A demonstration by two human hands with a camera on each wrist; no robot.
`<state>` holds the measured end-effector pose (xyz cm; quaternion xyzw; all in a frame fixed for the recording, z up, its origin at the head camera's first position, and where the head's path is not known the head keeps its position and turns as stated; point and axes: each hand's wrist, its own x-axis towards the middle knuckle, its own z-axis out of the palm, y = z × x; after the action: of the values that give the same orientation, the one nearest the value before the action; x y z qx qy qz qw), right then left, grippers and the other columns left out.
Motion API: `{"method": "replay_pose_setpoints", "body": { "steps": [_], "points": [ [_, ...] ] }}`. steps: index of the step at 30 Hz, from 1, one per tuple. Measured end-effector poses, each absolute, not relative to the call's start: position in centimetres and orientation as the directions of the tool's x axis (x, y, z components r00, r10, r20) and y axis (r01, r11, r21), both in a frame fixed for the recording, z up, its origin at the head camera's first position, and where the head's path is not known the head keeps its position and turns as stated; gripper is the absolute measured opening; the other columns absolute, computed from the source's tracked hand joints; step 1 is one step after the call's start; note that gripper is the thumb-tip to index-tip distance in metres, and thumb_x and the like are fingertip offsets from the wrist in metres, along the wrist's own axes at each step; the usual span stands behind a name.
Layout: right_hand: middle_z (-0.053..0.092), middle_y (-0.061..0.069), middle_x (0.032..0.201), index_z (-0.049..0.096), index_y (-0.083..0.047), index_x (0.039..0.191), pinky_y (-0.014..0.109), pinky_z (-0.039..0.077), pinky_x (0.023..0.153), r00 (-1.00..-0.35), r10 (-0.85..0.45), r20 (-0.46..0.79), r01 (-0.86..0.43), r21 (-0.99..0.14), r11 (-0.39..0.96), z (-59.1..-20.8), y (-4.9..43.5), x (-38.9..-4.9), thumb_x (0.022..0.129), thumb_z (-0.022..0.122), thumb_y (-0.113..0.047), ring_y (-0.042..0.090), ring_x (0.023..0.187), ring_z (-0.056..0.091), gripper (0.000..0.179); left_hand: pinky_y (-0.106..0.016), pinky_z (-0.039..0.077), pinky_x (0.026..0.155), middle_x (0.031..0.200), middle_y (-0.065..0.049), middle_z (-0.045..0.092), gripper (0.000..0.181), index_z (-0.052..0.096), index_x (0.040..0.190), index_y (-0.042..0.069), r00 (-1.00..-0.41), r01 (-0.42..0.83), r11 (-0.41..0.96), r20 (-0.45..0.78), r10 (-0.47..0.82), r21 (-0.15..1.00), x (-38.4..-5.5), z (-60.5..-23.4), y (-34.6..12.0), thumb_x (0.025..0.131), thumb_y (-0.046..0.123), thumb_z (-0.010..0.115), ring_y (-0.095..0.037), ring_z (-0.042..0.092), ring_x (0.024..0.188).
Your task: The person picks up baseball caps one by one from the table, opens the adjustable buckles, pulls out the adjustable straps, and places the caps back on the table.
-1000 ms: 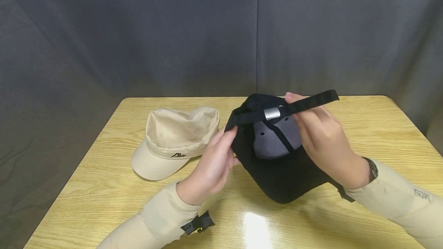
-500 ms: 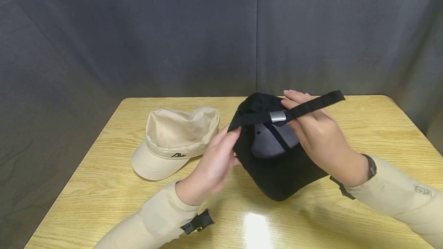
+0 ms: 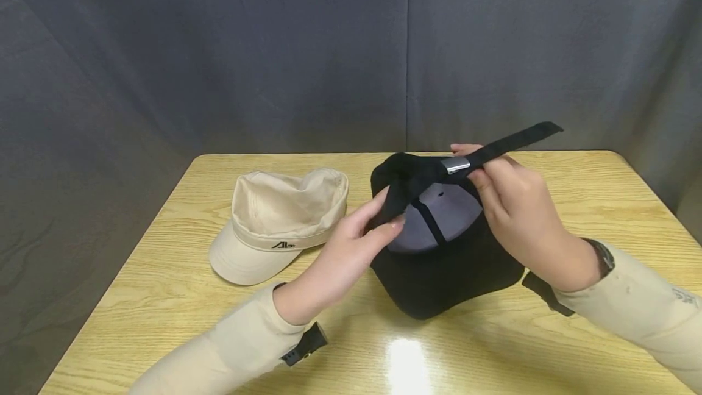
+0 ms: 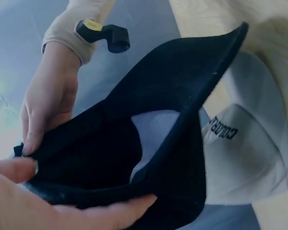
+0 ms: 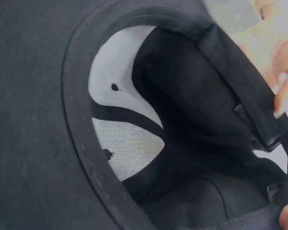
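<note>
A black baseball cap (image 3: 439, 285) is held up over the table, its grey-lined inside facing me and its brim toward me. My left hand (image 3: 351, 252) pinches the cap's edge at the left end of the back strap, thumb in front. My right hand (image 3: 518, 215) pinches the black strap (image 3: 518, 141) beside its silver buckle (image 3: 456, 166). The strap's loose end sticks out up and to the right beyond that hand. In the right wrist view the cap's inside (image 5: 129, 139) shows pale panels with a dark seam band.
A beige cap (image 3: 274, 218) with a black logo lies on the wooden table (image 3: 164, 309), left of the black cap. Grey cloth (image 3: 307, 53) hangs behind the table. Dark wrist straps (image 3: 304, 345) sit on both sleeves.
My left hand has shifted right along the cap's edge, its thumb and fingers regripping. The buckle and strap have moved right and up, so the loose end reaches farther out. The beige cap stays put.
</note>
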<state>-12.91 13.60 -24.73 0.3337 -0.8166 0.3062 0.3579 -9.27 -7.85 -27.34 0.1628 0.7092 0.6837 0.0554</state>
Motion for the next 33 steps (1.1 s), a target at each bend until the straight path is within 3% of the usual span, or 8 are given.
{"method": "replay_pose_setpoints", "body": {
  "steps": [5, 9, 12, 15, 19, 27, 33],
  "points": [
    [0.07, 0.014, 0.104, 0.066, 0.003, 0.113, 0.012, 0.039, 0.082, -0.556, -0.307, 0.773, -0.738, -0.289, 0.609, -24.6, 13.7, -12.8, 0.098, 0.053, -0.012, 0.025, 0.082, 0.062, 0.025, -0.05, 0.033, 0.108, 0.152, -0.01, 0.034, 0.069, 0.031, 0.153, 0.012, -0.944, 0.199, 0.24, 0.121, 0.305, 0.95, -8.8, -26.4, -8.9, 0.092, 0.02, 0.063, -0.023, 0.034, 0.137],
    [0.07, 0.014, 0.097, 0.066, 0.004, 0.109, 0.016, 0.039, 0.073, -0.539, -0.301, 0.787, -0.742, -0.274, 0.612, -24.7, 13.9, -12.8, 0.101, 0.047, -0.023, 0.022, 0.072, 0.055, 0.034, -0.05, 0.032, 0.106, 0.15, -0.008, 0.035, 0.072, 0.033, 0.152, 0.013, -0.936, 0.296, 0.312, 0.209, 0.283, 0.903, -8.4, -25.6, -9.3, 0.089, 0.02, 0.068, -0.021, 0.032, 0.136],
    [0.066, 0.012, 0.08, 0.064, 0.005, 0.094, 0.022, 0.039, 0.063, -0.512, -0.301, 0.804, -0.745, -0.241, 0.622, -24.9, 13.9, -12.9, 0.102, 0.038, -0.04, 0.022, 0.064, 0.052, 0.052, -0.046, 0.035, 0.103, 0.147, -0.005, 0.039, 0.069, 0.037, 0.15, 0.012, -0.922, 0.358, 0.326, 0.277, 0.27, 0.875, -8.4, -25.2, -9.4, 0.089, 0.019, 0.069, -0.019, 0.036, 0.132],
    [0.067, 0.012, 0.08, 0.064, 0.004, 0.094, 0.021, 0.041, 0.064, -0.51, -0.306, 0.804, -0.749, -0.241, 0.617, -24.9, 13.8, -12.8, 0.1, 0.035, -0.045, 0.023, 0.066, 0.056, 0.057, -0.045, 0.036, 0.102, 0.146, -0.004, 0.041, 0.066, 0.04, 0.149, 0.01, -0.906, 0.404, 0.326, 0.326, 0.269, 0.855, -8.4, -25.0, -9.2, 0.09, 0.019, 0.069, -0.018, 0.037, 0.131],
    [0.071, 0.014, 0.098, 0.067, 0.004, 0.108, 0.015, 0.041, 0.077, -0.527, -0.311, 0.791, -0.756, -0.269, 0.597, -24.7, 13.7, -12.6, 0.099, 0.038, -0.042, 0.025, 0.077, 0.061, 0.055, -0.045, 0.037, 0.102, 0.145, -0.002, 0.044, 0.062, 0.042, 0.147, 0.011, -0.88, 0.464, 0.31, 0.39, 0.272, 0.83, -8.5, -24.8, -9.0, 0.092, 0.018, 0.067, -0.015, 0.038, 0.131],
    [0.071, 0.014, 0.095, 0.066, 0.004, 0.107, 0.022, 0.043, 0.072, -0.516, -0.322, 0.793, -0.761, -0.252, 0.598, -24.7, 13.7, -12.6, 0.1, 0.038, -0.039, 0.024, 0.073, 0.06, 0.052, -0.03, 0.031, 0.11, 0.139, -0.009, 0.051, 0.049, 0.049, 0.141, 0.003, -0.764, 0.639, 0.246, 0.567, 0.307, 0.729, -9.1, -24.0, -8.3, 0.094, 0.008, 0.063, -0.013, 0.043, 0.13],
    [0.071, 0.016, 0.095, 0.065, 0.006, 0.106, 0.029, 0.045, 0.07, -0.506, -0.33, 0.797, -0.768, -0.241, 0.594, -24.7, 13.6, -12.7, 0.1, 0.036, -0.041, 0.026, 0.076, 0.063, 0.056, -0.026, 0.031, 0.11, 0.14, -0.01, 0.051, 0.043, 0.051, 0.138, 0.0, -0.723, 0.684, 0.263, 0.583, 0.371, 0.68, -9.5, -23.5, -7.7, 0.097, 0.01, 0.058, -0.011, 0.043, 0.131]
  ]
}}
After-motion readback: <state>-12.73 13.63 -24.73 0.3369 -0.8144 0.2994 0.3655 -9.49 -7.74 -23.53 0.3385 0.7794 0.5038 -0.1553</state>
